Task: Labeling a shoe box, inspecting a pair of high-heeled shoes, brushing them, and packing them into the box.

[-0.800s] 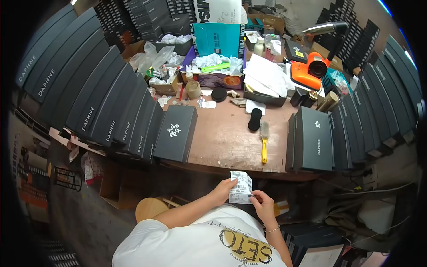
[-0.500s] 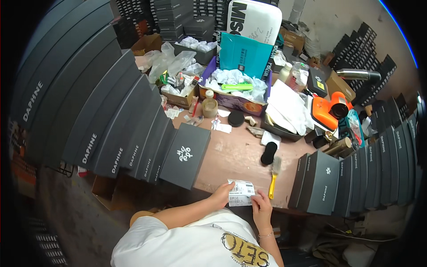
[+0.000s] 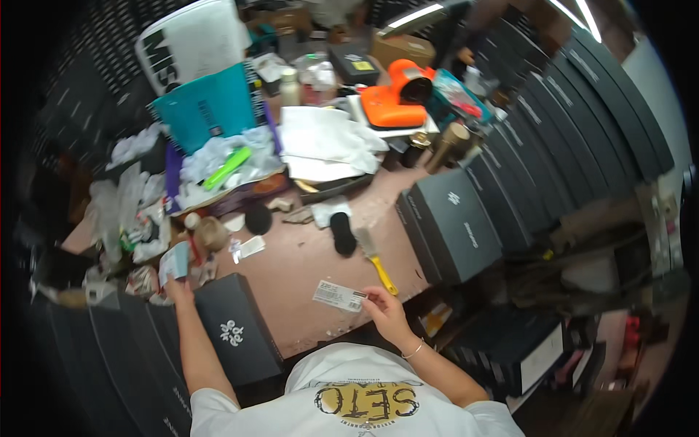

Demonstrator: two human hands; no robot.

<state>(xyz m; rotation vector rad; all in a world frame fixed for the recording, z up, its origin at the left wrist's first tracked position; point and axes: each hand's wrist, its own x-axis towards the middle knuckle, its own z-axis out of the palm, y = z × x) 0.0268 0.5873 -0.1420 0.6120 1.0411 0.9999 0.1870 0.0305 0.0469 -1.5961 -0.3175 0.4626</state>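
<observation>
My right hand [image 3: 387, 315] pinches one end of a white printed label [image 3: 338, 296] over the front of the table. Out to the left, my left hand [image 3: 178, 290] is closed on a pale blue piece of paper [image 3: 174, 261], near the clutter beside the dark shoe box [image 3: 229, 328]; its fingertips are partly hidden and blurred. A brush with a yellow handle [image 3: 380, 273] lies just beyond the right hand. Next to it rests a black oval pad [image 3: 342, 234].
Stacked dark boxes [image 3: 455, 226] line the right side, and more [image 3: 95, 349] stand at the lower left. At the back are a purple box of crumpled paper [image 3: 173, 178], white sheets [image 3: 320, 142] in a tray, an orange device [image 3: 393, 109] and a jar [image 3: 211, 234].
My view has swung to the right. My left hand has let go of the label and moved far left to the pale blue paper. My right hand now holds the label alone.
</observation>
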